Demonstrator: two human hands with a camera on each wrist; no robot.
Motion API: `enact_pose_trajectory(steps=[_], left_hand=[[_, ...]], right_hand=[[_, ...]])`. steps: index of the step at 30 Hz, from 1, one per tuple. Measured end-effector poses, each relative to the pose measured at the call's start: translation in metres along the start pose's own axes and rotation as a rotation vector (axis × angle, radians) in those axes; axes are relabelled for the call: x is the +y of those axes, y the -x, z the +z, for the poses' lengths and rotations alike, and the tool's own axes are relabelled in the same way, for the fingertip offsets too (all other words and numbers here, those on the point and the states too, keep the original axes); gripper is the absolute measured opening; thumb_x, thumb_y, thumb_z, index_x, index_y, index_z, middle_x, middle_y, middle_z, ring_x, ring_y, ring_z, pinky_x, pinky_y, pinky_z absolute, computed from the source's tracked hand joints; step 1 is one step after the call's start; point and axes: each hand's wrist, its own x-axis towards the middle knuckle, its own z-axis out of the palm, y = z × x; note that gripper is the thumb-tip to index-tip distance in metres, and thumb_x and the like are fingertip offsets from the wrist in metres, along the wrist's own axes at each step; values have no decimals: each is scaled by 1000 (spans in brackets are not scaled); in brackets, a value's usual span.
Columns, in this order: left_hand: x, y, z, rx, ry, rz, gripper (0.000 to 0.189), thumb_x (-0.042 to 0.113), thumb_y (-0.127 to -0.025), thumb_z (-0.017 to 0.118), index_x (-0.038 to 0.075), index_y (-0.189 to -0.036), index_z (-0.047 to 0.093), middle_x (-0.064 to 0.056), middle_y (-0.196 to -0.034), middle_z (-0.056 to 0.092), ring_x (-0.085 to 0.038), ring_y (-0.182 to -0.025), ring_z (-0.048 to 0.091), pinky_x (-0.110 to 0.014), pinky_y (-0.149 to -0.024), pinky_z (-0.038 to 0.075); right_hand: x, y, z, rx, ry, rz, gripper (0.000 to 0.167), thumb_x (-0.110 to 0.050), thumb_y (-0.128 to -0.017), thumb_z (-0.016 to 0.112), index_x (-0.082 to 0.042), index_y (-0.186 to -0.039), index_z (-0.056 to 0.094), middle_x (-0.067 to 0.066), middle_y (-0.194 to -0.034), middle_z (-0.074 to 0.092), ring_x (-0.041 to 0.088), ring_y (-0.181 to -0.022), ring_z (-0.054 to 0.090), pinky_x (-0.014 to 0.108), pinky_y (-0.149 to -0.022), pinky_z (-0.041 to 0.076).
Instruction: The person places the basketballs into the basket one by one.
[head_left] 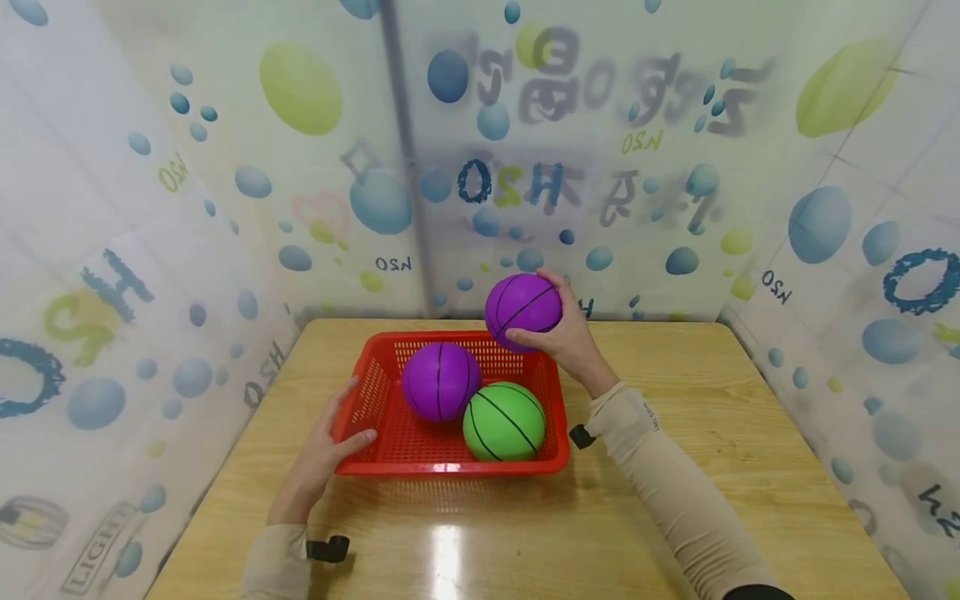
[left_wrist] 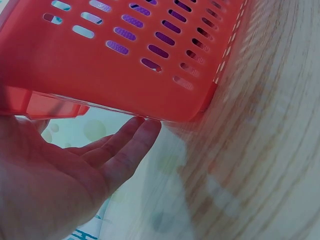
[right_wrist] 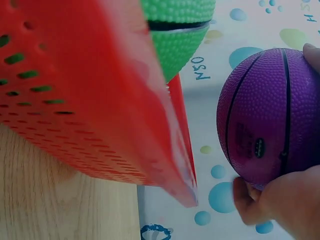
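My right hand [head_left: 570, 337] grips a purple ball [head_left: 517, 304] with black lines, like a small basketball, above the back right of a red plastic basket [head_left: 450, 468]. The right wrist view shows this purple ball [right_wrist: 265, 115] beside the basket's rim, thumb and fingers around it. Inside the basket, a second purple ball [head_left: 441, 382] lies against a green ball [head_left: 504, 423]. At the basket's left side, my left hand [head_left: 321, 454] has its thumb over the rim. Its straight fingers [left_wrist: 122, 155] touch the rim's outer edge in the left wrist view.
The basket stands on a wooden table [head_left: 660, 375] with light glare near its front. Pale walls [head_left: 637, 208] printed with blue and green drops and lettering enclose the table's back and sides. Small black wrist cameras [head_left: 328, 548] sit at both sleeves.
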Motion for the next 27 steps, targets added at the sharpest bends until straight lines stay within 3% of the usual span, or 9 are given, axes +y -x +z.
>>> enact_pose_trajectory(steps=[6, 11, 16, 24, 27], left_hand=[[2, 1, 0, -6, 6, -9, 94, 16, -105, 75, 35, -179, 20, -11, -186, 9, -46, -163, 26, -70, -127, 27], [3, 2, 0, -7, 5, -11, 95, 17, -105, 75, 35, -179, 19, -12, -186, 8, -47, -164, 24, -71, -128, 26], [2, 2, -2, -2, 8, -9, 95, 17, -105, 75, 35, -179, 19, -11, -186, 8, -48, -164, 22, -74, -129, 23], [-1, 0, -5, -3, 4, 1, 95, 16, -104, 76, 34, -179, 20, -9, -186, 9, -47, -165, 18, -77, -129, 17], [-2, -1, -6, -3, 0, 2, 96, 16, -103, 77, 34, -179, 21, -10, -186, 9, -47, -165, 18, -77, -129, 17]], right_hand=[[6, 2, -2, -53, 19, 21, 105, -23, -88, 97, -38, -171, 35, 10, -175, 34, 46, -149, 50, 67, -114, 52], [9, 5, -5, -101, 46, 24, 102, -31, -92, 94, -44, -172, 33, 3, -181, 27, 43, -161, 34, 75, -124, 36], [7, 6, -7, -91, 99, 6, 98, -41, -94, 90, -45, -173, 33, -2, -181, 27, 39, -165, 26, 79, -125, 26], [6, 8, -8, -43, 106, 17, 94, -44, -96, 87, -38, -173, 34, -5, -180, 28, 38, -167, 25, 81, -125, 26], [7, 10, -11, -34, 111, 24, 91, -46, -97, 86, -45, -172, 35, -5, -180, 30, 37, -165, 27, 80, -125, 26]])
